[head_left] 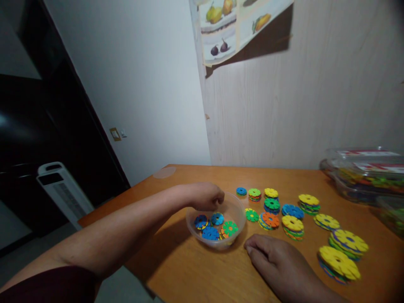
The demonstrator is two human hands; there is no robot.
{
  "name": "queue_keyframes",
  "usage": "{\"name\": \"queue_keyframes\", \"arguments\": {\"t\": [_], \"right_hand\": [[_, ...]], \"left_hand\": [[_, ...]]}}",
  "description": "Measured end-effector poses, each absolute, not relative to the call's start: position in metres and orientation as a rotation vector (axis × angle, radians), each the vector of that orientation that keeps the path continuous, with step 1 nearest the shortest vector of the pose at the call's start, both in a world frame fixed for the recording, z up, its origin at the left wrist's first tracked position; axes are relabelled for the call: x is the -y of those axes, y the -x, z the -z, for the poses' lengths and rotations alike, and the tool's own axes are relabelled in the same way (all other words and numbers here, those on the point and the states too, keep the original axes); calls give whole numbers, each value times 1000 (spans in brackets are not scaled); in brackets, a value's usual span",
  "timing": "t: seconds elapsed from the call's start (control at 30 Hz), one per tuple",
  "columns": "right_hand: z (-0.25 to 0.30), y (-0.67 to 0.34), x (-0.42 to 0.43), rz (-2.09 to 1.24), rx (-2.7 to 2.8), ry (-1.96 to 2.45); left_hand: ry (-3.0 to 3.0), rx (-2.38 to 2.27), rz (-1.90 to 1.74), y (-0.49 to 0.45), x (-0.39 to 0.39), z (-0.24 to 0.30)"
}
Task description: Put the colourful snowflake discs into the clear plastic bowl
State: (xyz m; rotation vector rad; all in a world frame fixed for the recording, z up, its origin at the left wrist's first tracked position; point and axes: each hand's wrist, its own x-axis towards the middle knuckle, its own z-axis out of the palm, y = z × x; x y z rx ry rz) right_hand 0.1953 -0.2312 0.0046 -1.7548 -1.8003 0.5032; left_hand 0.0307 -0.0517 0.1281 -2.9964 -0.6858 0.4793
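A clear plastic bowl (240, 222) stands on the table with several flat, flower-shaped plastic discs in it, among them a blue disc (210, 233) and a green disc (230, 228). My left hand (206, 197) is over the bowl's far rim, fingers curled down and together; whatever they hold, if anything, is hidden. To the right of the bowl, my right hand (276, 259) lies on the table with its fingers folded in and the thumb alongside, nothing showing in it. Beyond it are a stack topped with orange (270, 219), a lone-looking green disc (251, 215) and a yellow-topped stack (293, 223).
More disc stacks are spread to the right, including a large yellow-topped stack (339, 263) near the front. Clear plastic boxes (369, 172) of colourful pieces sit at the right. A round translucent lid (164, 172) lies at the back left, by the wooden table's (186, 269) edge.
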Motion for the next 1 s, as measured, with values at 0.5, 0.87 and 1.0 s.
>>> {"name": "queue_keyframes", "arguments": {"t": [0.5, 0.87, 1.0], "right_hand": [[-6, -195, 228, -535, 1834, 1798], [-6, -195, 229, -553, 1852, 1798], [-6, -195, 229, -536, 1855, 1796]], "left_hand": [[2974, 549, -962, -59, 47, -119], [2748, 599, -1088, -62, 50, -123], [2859, 601, -944, -56, 49, -128]]}}
